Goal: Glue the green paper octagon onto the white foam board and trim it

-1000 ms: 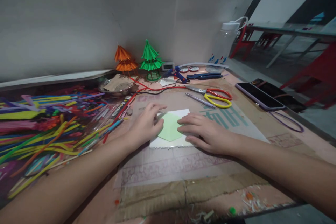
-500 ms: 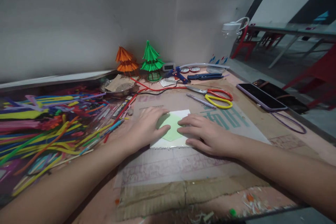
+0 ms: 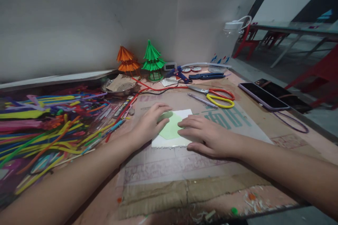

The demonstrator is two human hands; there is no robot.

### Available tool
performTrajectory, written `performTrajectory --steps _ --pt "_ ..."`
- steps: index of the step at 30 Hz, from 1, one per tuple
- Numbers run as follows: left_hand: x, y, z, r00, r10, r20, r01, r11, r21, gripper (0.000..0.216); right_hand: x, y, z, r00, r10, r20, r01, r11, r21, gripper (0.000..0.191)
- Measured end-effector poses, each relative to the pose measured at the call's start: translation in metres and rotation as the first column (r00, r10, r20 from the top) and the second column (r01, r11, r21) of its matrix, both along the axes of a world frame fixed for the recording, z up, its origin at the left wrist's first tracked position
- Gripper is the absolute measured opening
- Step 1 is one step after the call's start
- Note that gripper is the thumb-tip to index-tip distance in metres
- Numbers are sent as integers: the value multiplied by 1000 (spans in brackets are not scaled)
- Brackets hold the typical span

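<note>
Pale green paper is laid flat on white card, btwn L hand and R hand. Both are held part-open, fingers loosely curved, w/ nothing seen gripped; fingertips are placed at paper's edges. Scissors & pen are set beyond R hand.

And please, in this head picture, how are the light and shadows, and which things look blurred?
Head view: dim overall, the wall grey; head view: a shadow lies on the green paper beside the left hand; head view: the red chair at right looks soft, the scissors clearer.
</note>
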State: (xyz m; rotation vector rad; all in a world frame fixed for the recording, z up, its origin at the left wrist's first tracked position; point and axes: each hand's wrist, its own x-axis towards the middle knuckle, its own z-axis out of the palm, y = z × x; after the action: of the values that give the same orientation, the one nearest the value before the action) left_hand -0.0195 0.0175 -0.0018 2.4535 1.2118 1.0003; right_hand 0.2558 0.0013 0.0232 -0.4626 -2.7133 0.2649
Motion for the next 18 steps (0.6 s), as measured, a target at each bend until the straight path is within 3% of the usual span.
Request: performTrajectory --steps 6,18 --pt "-2 0 0 999 39 4 -39 999 -13 31 0 0 -1 1000 -8 -22 8 1000 -18 38" --pt "3 -6 7 999 -33 -17 32 999 -26 23 0 1 -5 997 -72 -4 72 997 -5 39"
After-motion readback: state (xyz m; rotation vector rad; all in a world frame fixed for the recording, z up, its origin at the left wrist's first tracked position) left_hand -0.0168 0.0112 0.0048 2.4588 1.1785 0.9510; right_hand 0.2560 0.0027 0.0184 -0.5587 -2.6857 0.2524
